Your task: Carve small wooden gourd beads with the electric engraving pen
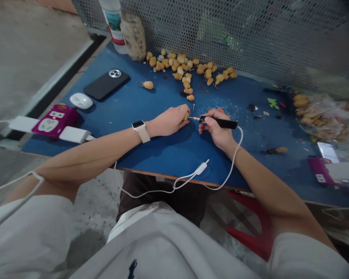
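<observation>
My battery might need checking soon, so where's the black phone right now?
In the head view, the black phone lies on the left side of the blue table, just beyond the white oval case.

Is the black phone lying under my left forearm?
No, the black phone lies on the open table, farther from the body than the left forearm and not under it.

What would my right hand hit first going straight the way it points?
The black tool in your right hand would likely meet the small tan piece in your left hand first; depth is unclear.
</observation>
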